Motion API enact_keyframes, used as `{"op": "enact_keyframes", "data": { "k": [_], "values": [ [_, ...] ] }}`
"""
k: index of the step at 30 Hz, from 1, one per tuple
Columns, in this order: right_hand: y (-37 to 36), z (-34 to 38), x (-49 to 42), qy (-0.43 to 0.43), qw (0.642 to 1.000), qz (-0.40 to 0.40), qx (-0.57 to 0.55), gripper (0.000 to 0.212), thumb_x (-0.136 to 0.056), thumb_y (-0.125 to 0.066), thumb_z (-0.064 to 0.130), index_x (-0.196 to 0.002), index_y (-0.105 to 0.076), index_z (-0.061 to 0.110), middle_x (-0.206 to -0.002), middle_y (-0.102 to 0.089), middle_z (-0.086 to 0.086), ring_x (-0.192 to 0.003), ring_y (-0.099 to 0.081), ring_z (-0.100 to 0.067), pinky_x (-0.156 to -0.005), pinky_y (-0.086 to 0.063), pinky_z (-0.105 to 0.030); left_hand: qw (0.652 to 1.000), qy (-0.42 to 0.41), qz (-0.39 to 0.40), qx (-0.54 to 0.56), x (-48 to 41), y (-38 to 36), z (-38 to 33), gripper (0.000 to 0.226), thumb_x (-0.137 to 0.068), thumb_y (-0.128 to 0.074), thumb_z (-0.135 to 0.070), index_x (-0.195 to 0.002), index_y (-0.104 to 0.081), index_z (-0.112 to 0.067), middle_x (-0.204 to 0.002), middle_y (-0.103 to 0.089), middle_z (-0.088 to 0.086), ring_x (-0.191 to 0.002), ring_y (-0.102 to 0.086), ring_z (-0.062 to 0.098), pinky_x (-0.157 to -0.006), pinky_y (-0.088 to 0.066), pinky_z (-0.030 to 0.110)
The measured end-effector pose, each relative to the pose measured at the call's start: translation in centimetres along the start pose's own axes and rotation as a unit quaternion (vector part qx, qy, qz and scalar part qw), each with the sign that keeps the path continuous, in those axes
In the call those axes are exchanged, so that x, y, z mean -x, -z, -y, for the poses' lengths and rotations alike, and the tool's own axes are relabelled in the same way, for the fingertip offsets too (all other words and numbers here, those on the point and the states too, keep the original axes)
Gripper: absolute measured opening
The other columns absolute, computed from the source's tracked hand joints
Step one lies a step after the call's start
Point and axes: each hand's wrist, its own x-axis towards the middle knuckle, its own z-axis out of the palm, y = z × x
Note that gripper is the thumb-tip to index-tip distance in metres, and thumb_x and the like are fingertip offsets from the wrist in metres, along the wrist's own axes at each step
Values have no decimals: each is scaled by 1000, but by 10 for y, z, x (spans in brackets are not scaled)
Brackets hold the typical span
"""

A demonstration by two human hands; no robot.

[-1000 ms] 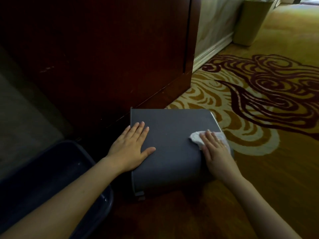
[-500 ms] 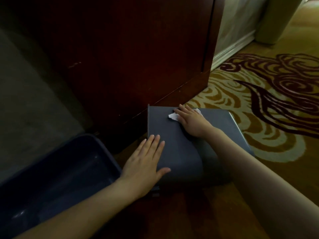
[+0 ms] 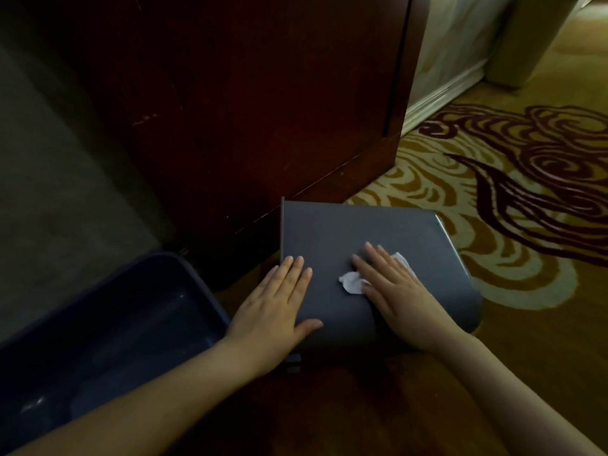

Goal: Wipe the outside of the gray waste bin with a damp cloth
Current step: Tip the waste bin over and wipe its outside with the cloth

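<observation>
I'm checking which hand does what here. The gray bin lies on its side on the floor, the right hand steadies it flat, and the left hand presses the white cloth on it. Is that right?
Not quite: the hands are swapped. In the head view the gray bin lies on its side, the left hand steadies it flat, and the right hand presses the white cloth on it.

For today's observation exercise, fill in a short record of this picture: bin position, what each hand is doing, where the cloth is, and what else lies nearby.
bin: gray waste bin lying on its side on the floor
left hand: left hand flat on the bin's upper face, empty
right hand: right hand pressing the cloth down
cloth: white cloth crumpled under the right palm
nearby: dark tub at left; wooden cabinet behind; patterned carpet at right
</observation>
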Motion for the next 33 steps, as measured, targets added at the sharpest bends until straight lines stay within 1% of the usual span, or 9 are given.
{"op": "enact_keyframes", "data": {
  "k": [4, 8, 11, 13, 17, 20, 25, 30, 33],
  "values": [
    [8, 0, 19, -41, 993, -112, -10, 41, -89, -51, 33, -129, -51, 27, -144, -42, 4, -132, -36, -17, -109, -33, -42, 1000, 5, -8, 5, 1, -1, 0, 77, -86, -15, -64, -135, 22, -19, -147, 25, 0, -136, 25, 11, -110, 16, 26],
    [4, 0, 25, -64, 976, -207, -18, 27, -83, -60, 14, -109, -66, 18, -110, -70, -4, -101, -62, -20, -84, -49, -31, 1000, 6, -13, 3, 2, -1, 0, 77, -85, -13, -64, -135, 22, -19, -148, 25, 1, -135, 26, 11, -109, 18, 27],
    [13, 6, -6, -183, 922, -318, -125, 24, -88, -56, 14, -110, -64, 18, -99, -70, -3, -91, -64, -17, -77, -46, -27, 1000, 10, -16, 11, 1, -2, 0, 78, -85, -17, -64, -139, 18, -18, -146, 24, -1, -134, 26, 10, -106, 21, 26],
    [18, 19, -43, -166, 917, -339, -128, 27, -91, -51, 15, -115, -61, 22, -107, -68, 0, -100, -60, -16, -82, -45, -29, 1000, 8, -14, 13, 0, -2, 0, 79, -85, -18, -64, -139, 17, -19, -145, 25, -2, -133, 28, 10, -104, 24, 26],
    [10, 47, -110, -5, 991, -125, -49, 39, -91, -42, 6, -125, -55, 22, -136, -53, -3, -127, -44, -21, -102, -39, -37, 1000, 6, -8, 5, -2, -2, 0, 77, -85, -18, -65, -134, 22, -21, -145, 27, -2, -131, 30, 10, -99, 29, 26],
    [-5, 37, -117, 14, 999, -34, -21, 44, -92, -38, 8, -131, -50, 23, -146, -42, 0, -136, -33, -18, -108, -33, -39, 1000, 12, -8, 17, -3, -3, 0, 77, -84, -20, -65, -134, 22, -23, -144, 28, -4, -129, 31, 8, -98, 28, 24],
    [4, -31, -67, -164, 973, -152, -64, 42, -95, -35, 9, -131, -50, 24, -145, -43, 2, -134, -37, -15, -107, -34, -36, 1000, 13, -12, 17, -1, -2, 0, 79, -80, -11, -65, -137, 19, -19, -147, 24, -2, -134, 26, 10, -106, 20, 26],
    [29, -88, 14, -418, 872, -208, -148, 33, -95, -39, 15, -122, -57, 19, -116, -63, -8, -94, -60, -20, -76, -49, -36, 1000, 13, 8, 2, -1, 0, 0, 81, -73, 7, -69, -136, 23, -19, -148, 25, 0, -135, 28, 12, -106, 21, 26],
    [21, -78, 51, -391, 848, -307, -183, 36, -94, -42, 9, -127, -52, 13, -132, -56, -9, -117, -54, -21, -94, -48, -41, 1000, 10, 10, -8, -2, -1, 1, 85, -69, 11, -71, -136, 23, -19, -148, 24, -1, -135, 26, 11, -107, 18, 26]
  ]
}}
